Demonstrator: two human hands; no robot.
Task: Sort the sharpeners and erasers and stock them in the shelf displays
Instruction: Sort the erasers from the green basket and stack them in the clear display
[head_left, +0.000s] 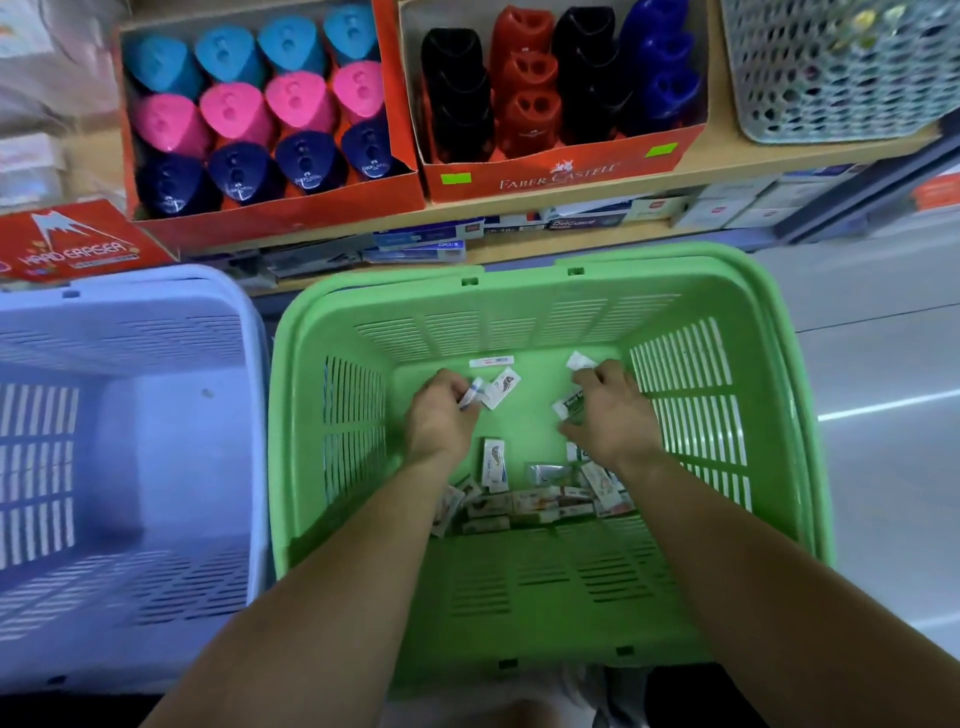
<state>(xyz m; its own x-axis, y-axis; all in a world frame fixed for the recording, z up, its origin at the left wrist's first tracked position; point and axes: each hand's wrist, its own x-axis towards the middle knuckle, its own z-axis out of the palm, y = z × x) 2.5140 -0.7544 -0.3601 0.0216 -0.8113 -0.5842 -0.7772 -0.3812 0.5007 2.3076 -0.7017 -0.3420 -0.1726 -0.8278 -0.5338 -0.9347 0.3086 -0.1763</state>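
Both hands are down inside the green basket (363, 312), well apart from each other. From my remote seat I see the left hand (439, 415) with its fingers curled, pinching a small white eraser (471, 396) at the fingertips. A second wrapped eraser (503, 387) lies just beside it on the basket floor. The right hand (610, 415) is curled round a green-labelled eraser (570, 406). A white scrap (579, 360) shows at its fingertips, possibly another eraser, though the blur keeps me from telling. A heap of loose erasers (530, 506) lies along the near wall of the basket, between the two forearms. A lilac basket (156, 291) stands just beside the green one, on its left. Above, on the shelf (717, 150), two red display boxes sit side by side. The left box (270, 213) holds teal, pink and navy sharpeners (236, 111) in rows, and the right box (550, 176) holds black, red and blue ones. A red hard-eraser box (78, 244) sits to their left and a grey mesh basket (831, 78) to their right.
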